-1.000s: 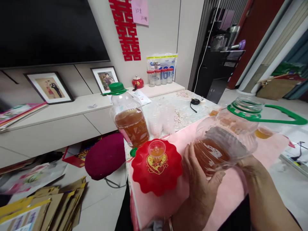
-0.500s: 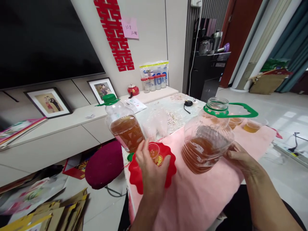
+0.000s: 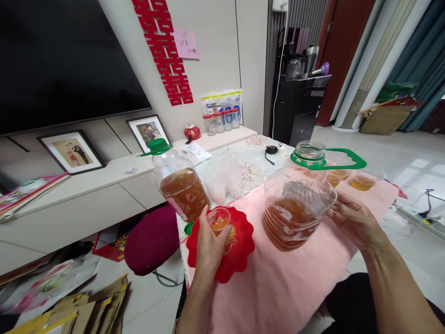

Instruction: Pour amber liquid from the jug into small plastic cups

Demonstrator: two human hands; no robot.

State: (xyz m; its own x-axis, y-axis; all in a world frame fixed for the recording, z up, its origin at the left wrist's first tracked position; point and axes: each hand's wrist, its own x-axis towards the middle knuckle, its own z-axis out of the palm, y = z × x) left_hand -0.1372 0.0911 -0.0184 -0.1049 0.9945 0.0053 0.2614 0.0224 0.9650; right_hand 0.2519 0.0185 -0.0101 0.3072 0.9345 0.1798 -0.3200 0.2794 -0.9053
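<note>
My left hand (image 3: 209, 246) is closed around a small clear plastic cup (image 3: 219, 221) with a little amber liquid, over a red scalloped plate (image 3: 243, 246) with gold print. My right hand (image 3: 358, 220) is at the right side of a large clear jug (image 3: 290, 218), its fingers loosely bent and not wrapped round it. Whether the fingertips touch the jug is unclear. The jug stands uncapped, partly filled with brown liquid, its green handle (image 3: 347, 159) sticking out to the right. A second jug (image 3: 186, 190), capped in green, stands behind the plate.
Stacked clear cups (image 3: 229, 178) stand behind the plate, and filled cups (image 3: 363, 181) are at the right on the pink cloth (image 3: 278, 287). A green cap (image 3: 188, 228) lies by the plate. A black tape measure (image 3: 271, 150) is farther back. A maroon stool (image 3: 151, 239) stands left.
My left hand has gone from reaching over the cup with spread fingers to gripping it. My right hand has shifted slightly up and loosened at the jug's side.
</note>
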